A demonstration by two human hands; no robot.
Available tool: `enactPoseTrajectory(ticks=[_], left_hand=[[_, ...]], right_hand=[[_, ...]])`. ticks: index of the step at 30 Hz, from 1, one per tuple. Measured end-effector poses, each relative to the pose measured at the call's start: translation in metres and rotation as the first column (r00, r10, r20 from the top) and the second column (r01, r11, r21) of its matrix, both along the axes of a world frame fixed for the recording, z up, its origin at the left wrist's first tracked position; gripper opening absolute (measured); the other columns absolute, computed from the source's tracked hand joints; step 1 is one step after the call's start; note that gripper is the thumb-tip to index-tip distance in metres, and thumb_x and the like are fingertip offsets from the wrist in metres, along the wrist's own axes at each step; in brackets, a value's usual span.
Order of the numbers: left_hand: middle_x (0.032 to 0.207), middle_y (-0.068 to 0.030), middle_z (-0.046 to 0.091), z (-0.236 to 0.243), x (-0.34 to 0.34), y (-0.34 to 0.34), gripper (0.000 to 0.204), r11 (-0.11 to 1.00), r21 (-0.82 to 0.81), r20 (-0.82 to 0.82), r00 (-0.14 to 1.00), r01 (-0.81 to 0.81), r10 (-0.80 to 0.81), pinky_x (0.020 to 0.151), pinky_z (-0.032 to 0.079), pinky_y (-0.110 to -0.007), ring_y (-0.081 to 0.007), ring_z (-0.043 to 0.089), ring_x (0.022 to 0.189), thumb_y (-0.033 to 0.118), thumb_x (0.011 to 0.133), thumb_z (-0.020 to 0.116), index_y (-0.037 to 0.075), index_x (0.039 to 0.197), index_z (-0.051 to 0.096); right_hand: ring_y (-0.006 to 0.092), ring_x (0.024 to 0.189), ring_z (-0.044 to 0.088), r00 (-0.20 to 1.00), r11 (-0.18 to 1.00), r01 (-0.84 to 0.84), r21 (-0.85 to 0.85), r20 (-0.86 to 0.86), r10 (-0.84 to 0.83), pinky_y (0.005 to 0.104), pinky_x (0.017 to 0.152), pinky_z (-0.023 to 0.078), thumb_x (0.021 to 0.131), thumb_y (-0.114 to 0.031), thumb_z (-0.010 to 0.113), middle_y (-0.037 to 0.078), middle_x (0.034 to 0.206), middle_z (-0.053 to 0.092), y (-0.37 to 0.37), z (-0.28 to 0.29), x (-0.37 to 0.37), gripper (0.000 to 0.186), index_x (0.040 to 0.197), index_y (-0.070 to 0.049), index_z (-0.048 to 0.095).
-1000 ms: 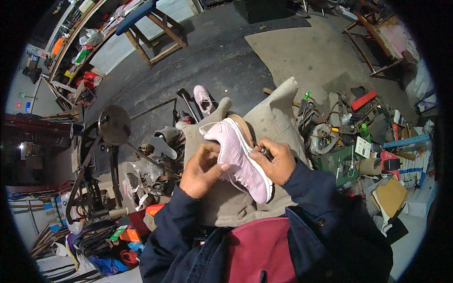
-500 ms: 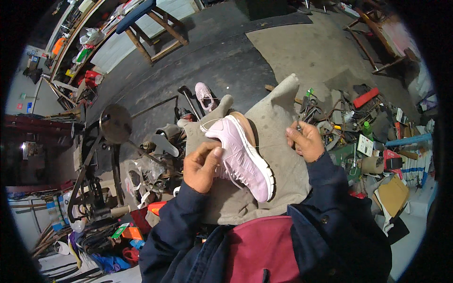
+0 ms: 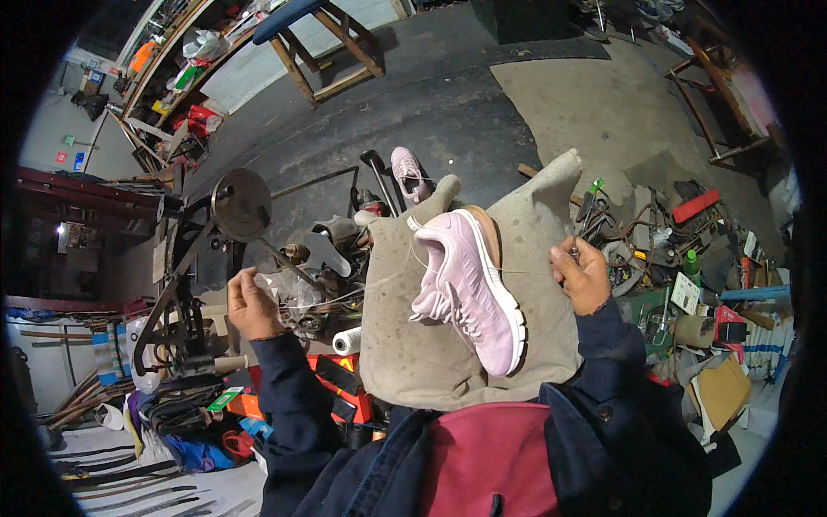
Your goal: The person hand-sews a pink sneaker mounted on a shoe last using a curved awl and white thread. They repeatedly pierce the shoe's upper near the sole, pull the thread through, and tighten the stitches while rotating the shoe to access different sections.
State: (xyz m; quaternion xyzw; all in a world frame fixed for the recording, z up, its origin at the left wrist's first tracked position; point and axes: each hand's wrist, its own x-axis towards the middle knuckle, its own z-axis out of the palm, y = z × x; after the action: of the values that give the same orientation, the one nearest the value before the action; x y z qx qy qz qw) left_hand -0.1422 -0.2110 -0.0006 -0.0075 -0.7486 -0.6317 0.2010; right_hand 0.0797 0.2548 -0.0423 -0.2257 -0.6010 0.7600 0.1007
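A pink running shoe [image 3: 465, 284] with a white sole lies tilted on its side across a grey-beige cloth [image 3: 396, 345] on my lap. Its tan outsole edge is turned to the right. My left hand [image 3: 252, 306] is out to the left, fingers pinched together; a faint thread leads from the shoe toward it. On the right, my right hand [image 3: 581, 274] is closed around a small dark metal tool [image 3: 575, 251], mostly hidden by the fingers. A thin thread [image 3: 530, 273] stretches between the sole edge and that hand.
The matching pink shoe [image 3: 407, 172] stands on the dark floor ahead. A machine with a round metal wheel [image 3: 241, 205] is at the left, near a white spool [image 3: 347, 341]. Hand tools and a red box [image 3: 694, 207] crowd the right. A wooden stool [image 3: 323, 52] stands farther off.
My left hand has left the shoe and moved well out to the left. The shoe stays on the cloth. My right hand keeps its hold beside it; the whole view has shifted slightly.
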Motion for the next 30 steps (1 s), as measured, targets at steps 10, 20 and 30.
enactPoseTrajectory(ticks=[10, 20, 30], left_hand=[[0.144, -0.0226, 0.056, 0.007, 0.014, -0.012, 0.068, 0.409, -0.908, 0.086, 0.996, 0.09, -0.03, 0.112, 0.041, -0.043, -0.0382, 0.053, 0.135, 0.022, 0.087, 0.078, 0.009, 0.147, 0.05], [0.123, -0.0118, 0.062, 0.051, 0.099, 0.188, 0.04, 0.623, 0.524, 0.321, 0.544, 0.58, -0.776, 0.106, 0.046, -0.037, -0.0241, 0.06, 0.121, 0.003, 0.096, 0.068, 0.005, 0.131, 0.048], [0.112, -0.0102, 0.071, 0.053, 0.082, 0.214, 0.043, 0.349, 0.178, 0.678, 0.143, 0.92, -0.721, 0.089, 0.055, -0.033, -0.017, 0.068, 0.101, 0.014, 0.091, 0.08, -0.007, 0.124, 0.06]], right_hand=[[0.0036, 0.056, 0.044, 0.999, 0.997, 0.022, 0.078, -0.04, -0.019, 0.0213, 0.048, 0.03, 0.101, -0.024, 0.068, -0.001, 0.072, 0.059, -0.001, -0.008, 0.001, 0.021, 0.092, -0.008, 0.059], [0.008, 0.067, 0.055, 0.999, 0.999, 0.02, 0.038, 0.042, -0.022, 0.0249, 0.065, 0.045, 0.1, -0.017, 0.068, 0.0, 0.074, 0.06, -0.002, 0.006, 0.004, 0.017, 0.092, -0.005, 0.059], [0.0079, 0.063, 0.053, 1.0, 0.997, 0.021, 0.075, -0.007, -0.021, 0.0257, 0.057, 0.044, 0.102, -0.02, 0.064, 0.009, 0.093, 0.072, 0.023, -0.021, 0.01, 0.017, 0.104, -0.003, 0.061]])
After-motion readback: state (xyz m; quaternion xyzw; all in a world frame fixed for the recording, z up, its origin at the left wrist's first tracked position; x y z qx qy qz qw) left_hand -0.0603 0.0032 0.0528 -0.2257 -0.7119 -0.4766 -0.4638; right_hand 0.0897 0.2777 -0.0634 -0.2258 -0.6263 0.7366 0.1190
